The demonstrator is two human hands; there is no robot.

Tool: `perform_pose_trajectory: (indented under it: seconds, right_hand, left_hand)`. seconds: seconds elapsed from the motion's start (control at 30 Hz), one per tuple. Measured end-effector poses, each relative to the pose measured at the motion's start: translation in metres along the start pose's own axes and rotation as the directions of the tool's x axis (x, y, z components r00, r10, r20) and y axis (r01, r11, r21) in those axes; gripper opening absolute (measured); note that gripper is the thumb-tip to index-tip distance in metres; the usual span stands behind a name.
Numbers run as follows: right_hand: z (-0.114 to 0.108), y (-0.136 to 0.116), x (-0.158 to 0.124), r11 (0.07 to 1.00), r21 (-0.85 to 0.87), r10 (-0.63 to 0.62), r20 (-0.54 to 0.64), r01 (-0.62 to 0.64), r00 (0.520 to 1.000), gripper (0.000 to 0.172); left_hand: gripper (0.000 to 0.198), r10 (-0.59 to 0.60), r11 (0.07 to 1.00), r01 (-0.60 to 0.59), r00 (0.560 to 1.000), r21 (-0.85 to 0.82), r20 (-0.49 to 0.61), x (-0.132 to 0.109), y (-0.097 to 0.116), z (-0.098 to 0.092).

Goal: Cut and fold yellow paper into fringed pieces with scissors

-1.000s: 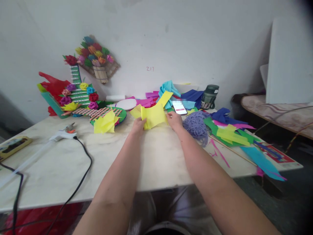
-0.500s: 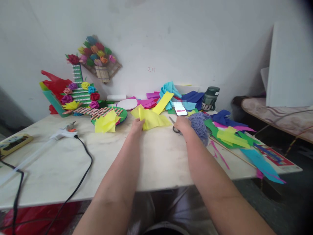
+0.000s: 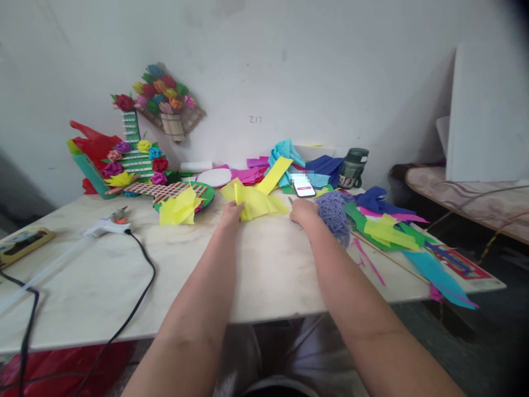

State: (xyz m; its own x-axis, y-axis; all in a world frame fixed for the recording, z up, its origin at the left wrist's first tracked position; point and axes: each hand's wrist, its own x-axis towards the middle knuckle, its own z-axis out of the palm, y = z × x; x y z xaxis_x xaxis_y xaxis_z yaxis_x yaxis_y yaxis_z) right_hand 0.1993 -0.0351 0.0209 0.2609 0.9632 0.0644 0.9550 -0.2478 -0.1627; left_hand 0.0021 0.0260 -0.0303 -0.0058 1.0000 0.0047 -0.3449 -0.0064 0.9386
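At the table's middle, my left hand (image 3: 232, 212) pinches the left edge of a sheet of yellow crepe paper (image 3: 261, 203), which spreads to the right with a fold standing up. My right hand (image 3: 304, 210) is closed over a pair of scissors, hiding nearly all of it; only a bit of blade (image 3: 291, 202) shows past the fingers. Just right of that hand lies a tangle of purple yarn (image 3: 334, 212). A lit phone (image 3: 305, 186) rests behind it. Another crumpled yellow crepe piece (image 3: 178, 207) sits left of my left hand, on a paper-flower guitar (image 3: 206, 193).
Along the wall lie coloured papers (image 3: 248, 175) and a dark bottle (image 3: 354, 167). To the right are green and yellow sheets (image 3: 390, 231) and a thin stick (image 3: 390, 256). At left sit a glue gun (image 3: 108, 225), its black cord (image 3: 149, 275) and a power strip (image 3: 27, 242).
My right hand has moved slightly left and closed over the scissors, which were showing beside it before. My left hand and the yellow paper stay in place.
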Motion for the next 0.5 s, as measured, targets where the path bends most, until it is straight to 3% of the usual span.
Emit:
perform_pose_trajectory:
  seconds: [0.3, 0.43, 0.5]
  right_hand:
    - [-0.0026, 0.0022, 0.0001, 0.997, 0.052, 0.066, -0.080, -0.062, 0.995, 0.034]
    - [-0.0019, 0.0075, 0.0048, 0.968, 0.236, 0.121, -0.143, -0.085, 0.982, 0.030]
    - [0.0002, 0.0090, 0.0085, 0.912, 0.399, 0.158, -0.119, -0.098, 0.980, 0.033]
  left_hand:
    - [0.012, -0.011, 0.999, 0.010, 0.999, -0.044, -0.034, -0.0012, 0.0038, 0.0037]
    - [0.011, 0.008, 0.998, -0.012, 0.998, -0.064, -0.063, 0.0022, 0.0026, 0.0029]
    - [0.010, 0.021, 0.997, -0.027, 0.996, -0.077, -0.083, 0.0027, 0.0030, 0.0028]
